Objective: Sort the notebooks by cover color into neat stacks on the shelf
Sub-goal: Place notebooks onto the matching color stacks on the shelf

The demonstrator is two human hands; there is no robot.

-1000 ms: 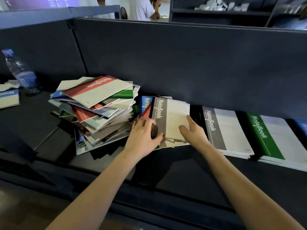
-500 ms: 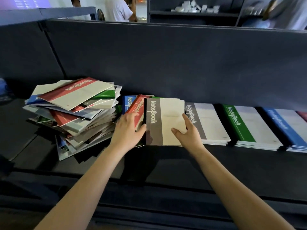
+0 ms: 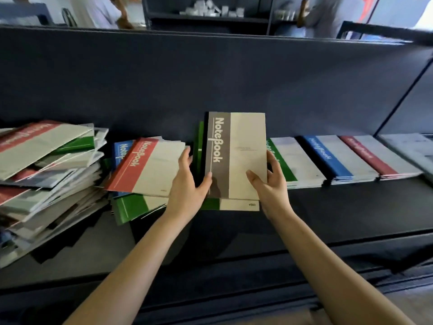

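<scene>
Your left hand [image 3: 187, 186] and right hand [image 3: 271, 187] each pinch the grey notebook [image 3: 236, 156] by its side edges, green notebook [image 3: 210, 204] beneath

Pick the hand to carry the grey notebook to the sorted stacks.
Probably right hand: its grip holds the grey notebook on the side facing the sorted stacks; left hand sits by the loose pile.

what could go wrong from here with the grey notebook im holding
1. The grey notebook, held by the left hand and right hand, hangs over a loose green notebook; set down here, colours would likely mix.
2. The red notebook beside the left hand lies tilted on others and might slide if bumped.
3. The messy pile on the left looks uneven and could spill.
</scene>
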